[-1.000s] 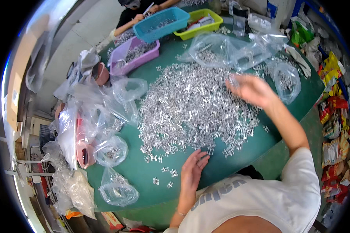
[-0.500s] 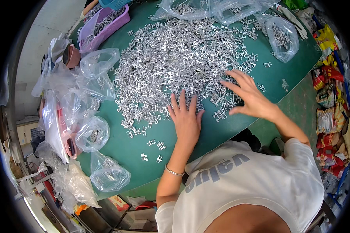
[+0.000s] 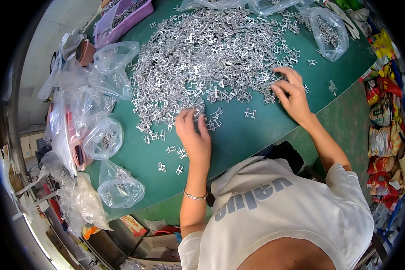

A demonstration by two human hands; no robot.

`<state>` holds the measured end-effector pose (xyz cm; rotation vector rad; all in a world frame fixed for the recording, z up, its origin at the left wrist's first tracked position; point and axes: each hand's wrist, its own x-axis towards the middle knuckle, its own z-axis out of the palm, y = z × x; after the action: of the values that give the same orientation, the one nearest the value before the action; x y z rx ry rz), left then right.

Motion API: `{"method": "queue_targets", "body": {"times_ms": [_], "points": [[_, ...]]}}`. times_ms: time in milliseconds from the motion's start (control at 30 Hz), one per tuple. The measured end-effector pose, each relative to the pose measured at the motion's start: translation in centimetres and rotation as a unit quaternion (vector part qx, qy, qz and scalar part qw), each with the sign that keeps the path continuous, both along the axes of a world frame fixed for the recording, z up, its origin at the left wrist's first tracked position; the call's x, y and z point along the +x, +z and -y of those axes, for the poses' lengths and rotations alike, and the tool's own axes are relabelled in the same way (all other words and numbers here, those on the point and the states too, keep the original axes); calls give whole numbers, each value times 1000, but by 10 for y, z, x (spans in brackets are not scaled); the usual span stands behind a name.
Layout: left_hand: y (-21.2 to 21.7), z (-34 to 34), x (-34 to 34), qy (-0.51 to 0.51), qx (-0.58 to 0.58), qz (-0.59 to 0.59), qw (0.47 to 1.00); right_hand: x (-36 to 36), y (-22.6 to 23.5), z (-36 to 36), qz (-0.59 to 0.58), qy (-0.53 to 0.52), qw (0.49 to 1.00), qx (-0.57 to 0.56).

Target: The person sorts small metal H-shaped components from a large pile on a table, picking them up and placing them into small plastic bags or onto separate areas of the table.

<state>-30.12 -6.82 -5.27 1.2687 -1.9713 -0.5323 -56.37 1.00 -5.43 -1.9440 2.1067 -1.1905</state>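
A broad heap of small silvery metal hook-shaped clips (image 3: pixel 202 58) covers the middle of the green table (image 3: pixel 265 135). My left hand (image 3: pixel 194 139) rests at the heap's near edge, fingers bent over some clips, with a gap between thumb and fingers. Farther right, my right hand (image 3: pixel 294 96) curves at the right edge of the heap, its thumb and fingers apart. Between my hands lies a single H-shaped clip (image 3: pixel 250 113). To the left of my left wrist, several loose clips (image 3: pixel 162 167) are scattered on the tabletop.
Clear plastic bags with clips, such as one at the near left (image 3: pixel 121 186) and one at the far right (image 3: pixel 328 33), line the table. A purple basket (image 3: pixel 121 22) stands at the far left. Colourful packages (image 3: pixel 382 135) are stacked beyond the table's right edge.
My hands have moved apart, left hand leftward and right hand rightward. Both sets of fingers are more bent. Some clips at the near edge have shifted, and the whole view has moved slightly.
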Motion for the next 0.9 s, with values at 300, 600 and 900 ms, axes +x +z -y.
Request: {"method": "queue_targets", "body": {"times_ms": [300,600,900], "points": [[0,-11,28,40,109,-227,967,61,20,-14,-78,74,992,71],[23,-25,37,-12,41,41,998,44,20,-9,715,89,679,140],[3,20,-29,-158,-38,144,976,46,26,29,766,171,601,153]]}}
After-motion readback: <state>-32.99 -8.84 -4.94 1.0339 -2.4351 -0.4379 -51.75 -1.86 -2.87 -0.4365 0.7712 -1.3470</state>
